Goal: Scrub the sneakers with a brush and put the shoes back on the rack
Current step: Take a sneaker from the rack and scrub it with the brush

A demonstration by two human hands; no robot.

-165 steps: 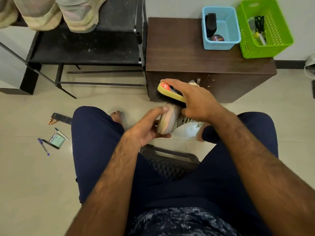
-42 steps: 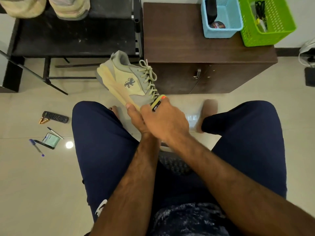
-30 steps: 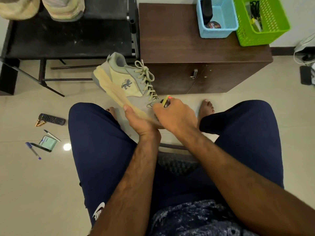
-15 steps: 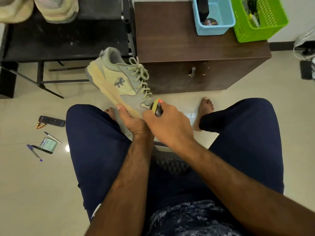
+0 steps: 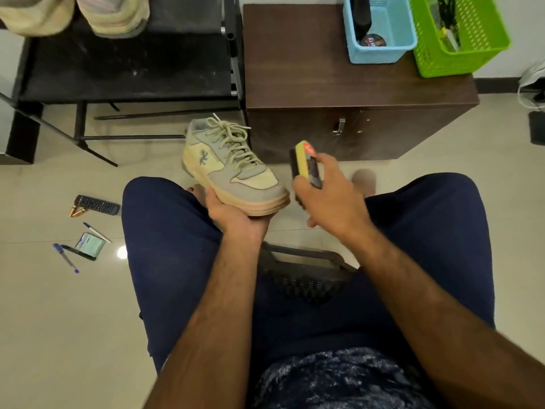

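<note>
A beige and grey sneaker [image 5: 230, 169] with tan laces is held upright above the floor between my knees, toe pointing right. My left hand [image 5: 236, 215] grips it from under the sole near the toe. My right hand [image 5: 330, 202] holds a yellow-backed scrubbing brush [image 5: 305, 166] with black bristles, just right of the toe and apart from the shoe. The black shoe rack [image 5: 126, 66] stands at the upper left, with two more sneakers [image 5: 115, 16] on a higher shelf at the top edge.
A dark wooden cabinet [image 5: 324, 78] carries a blue basket [image 5: 383, 28] and a green basket [image 5: 460, 33]. A remote [image 5: 97, 204], pens and a small packet [image 5: 88, 245] lie on the tiled floor at left. A black stool [image 5: 303, 276] shows between my legs.
The sneaker has turned from tilted on its side to sole-down. My right hand has pulled the brush off the toe area to the right, so brush and shoe are now apart.
</note>
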